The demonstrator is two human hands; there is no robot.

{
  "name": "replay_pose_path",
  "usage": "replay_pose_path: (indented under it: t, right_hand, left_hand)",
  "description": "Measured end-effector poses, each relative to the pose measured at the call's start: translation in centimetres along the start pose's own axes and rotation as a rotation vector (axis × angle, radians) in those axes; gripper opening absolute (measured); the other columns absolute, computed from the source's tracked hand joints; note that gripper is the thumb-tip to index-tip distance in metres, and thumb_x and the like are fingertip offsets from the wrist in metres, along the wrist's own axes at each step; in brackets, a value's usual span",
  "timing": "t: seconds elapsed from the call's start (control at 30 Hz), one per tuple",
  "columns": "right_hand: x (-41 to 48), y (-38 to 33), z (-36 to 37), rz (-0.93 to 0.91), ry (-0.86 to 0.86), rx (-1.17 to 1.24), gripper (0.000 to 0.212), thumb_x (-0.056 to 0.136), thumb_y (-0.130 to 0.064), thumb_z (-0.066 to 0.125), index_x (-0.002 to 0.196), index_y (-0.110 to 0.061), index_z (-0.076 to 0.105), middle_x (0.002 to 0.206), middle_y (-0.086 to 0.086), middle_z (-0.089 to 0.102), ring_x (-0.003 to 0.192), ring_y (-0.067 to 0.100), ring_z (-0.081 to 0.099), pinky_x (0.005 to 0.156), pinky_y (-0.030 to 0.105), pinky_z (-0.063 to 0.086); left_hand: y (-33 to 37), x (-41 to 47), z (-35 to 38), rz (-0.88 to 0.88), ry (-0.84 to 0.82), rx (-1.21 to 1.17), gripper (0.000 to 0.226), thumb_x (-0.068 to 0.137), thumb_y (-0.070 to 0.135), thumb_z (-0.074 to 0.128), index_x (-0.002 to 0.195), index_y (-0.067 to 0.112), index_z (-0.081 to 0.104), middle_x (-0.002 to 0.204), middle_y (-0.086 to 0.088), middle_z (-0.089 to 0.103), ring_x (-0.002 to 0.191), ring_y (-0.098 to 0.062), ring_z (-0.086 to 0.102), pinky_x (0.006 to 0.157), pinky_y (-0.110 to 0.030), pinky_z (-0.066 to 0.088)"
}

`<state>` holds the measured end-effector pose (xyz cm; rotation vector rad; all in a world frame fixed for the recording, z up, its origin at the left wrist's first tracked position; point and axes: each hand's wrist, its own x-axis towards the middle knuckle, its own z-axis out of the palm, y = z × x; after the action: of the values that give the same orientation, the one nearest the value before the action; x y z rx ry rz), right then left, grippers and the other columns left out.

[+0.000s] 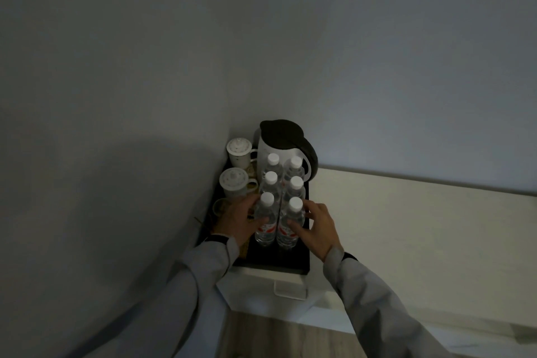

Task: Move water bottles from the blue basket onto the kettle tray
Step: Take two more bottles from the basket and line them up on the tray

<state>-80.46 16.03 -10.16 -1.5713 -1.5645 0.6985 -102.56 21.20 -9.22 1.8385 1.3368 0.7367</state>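
Several clear water bottles with white caps stand in two rows on the black kettle tray (293, 259), in front of a white kettle (279, 145) with a black lid. My left hand (238, 219) touches the side of the nearest left bottle (265, 219), fingers curled around it. Against the nearest right bottle (290, 222) rests my right hand (318, 231), fingers spread on its side. Both bottles stand upright on the tray. The blue basket is out of view.
Two white lidded cups (236, 182) stand on the tray's left side by the wall corner. A small glass (220, 208) sits behind my left hand. The tray rests on a white ledge (406, 212). A white holder (290, 289) hangs below the tray's front edge. The scene is dim.
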Motion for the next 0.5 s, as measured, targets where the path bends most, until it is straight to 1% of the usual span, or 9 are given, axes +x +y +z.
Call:
replay_pose_path:
  t: [0.1,0.17,0.27,0.37,0.5]
  right_hand:
    - [-0.05,0.01,0.1,0.001,0.004,0.005,0.056,0.078,-0.033,0.081,0.128,-0.026,0.057,0.114,0.009,0.057,0.102,0.008,0.05,0.093,0.024,0.047]
    - [-0.07,0.0,0.14,0.002,0.007,0.004,0.056,0.077,-0.032,0.081,0.127,-0.027,0.057,0.112,0.007,0.056,0.102,0.011,0.051,0.093,0.025,0.047]
    - [-0.04,0.1,0.19,-0.005,0.007,-0.005,0.055,0.078,-0.034,0.08,0.127,-0.027,0.057,0.111,0.007,0.056,0.102,0.012,0.052,0.093,0.027,0.048]
    - [0.02,0.14,0.19,-0.004,0.008,-0.013,0.056,0.077,-0.036,0.08,0.127,-0.029,0.056,0.112,0.007,0.056,0.098,0.008,0.052,0.091,0.023,0.048]
    - [0.03,0.13,0.26,-0.003,0.007,-0.005,0.055,0.077,-0.038,0.079,0.127,-0.03,0.056,0.111,0.005,0.055,0.099,0.007,0.051,0.09,0.021,0.047]
  left_hand:
    - [-0.03,-0.11,0.01,-0.008,0.012,0.002,0.055,0.08,0.028,0.078,0.13,0.032,0.055,0.125,0.001,0.064,0.111,-0.014,0.062,0.096,-0.044,0.055]
    - [0.0,-0.1,0.04,-0.004,0.014,-0.001,0.054,0.079,0.028,0.078,0.128,0.034,0.055,0.125,0.001,0.064,0.111,-0.015,0.062,0.096,-0.044,0.055]
    - [0.02,0.02,0.11,-0.005,0.009,-0.001,0.055,0.079,0.025,0.079,0.129,0.029,0.056,0.125,0.0,0.064,0.112,-0.017,0.062,0.096,-0.046,0.054]
    - [0.1,0.02,0.11,-0.013,0.011,0.002,0.057,0.078,0.025,0.079,0.131,0.027,0.057,0.126,-0.002,0.064,0.114,-0.019,0.062,0.097,-0.046,0.054]
    - [0.09,-0.1,0.12,-0.001,0.019,-0.009,0.054,0.078,0.024,0.078,0.127,0.031,0.057,0.123,0.004,0.064,0.111,-0.014,0.062,0.096,-0.045,0.055]
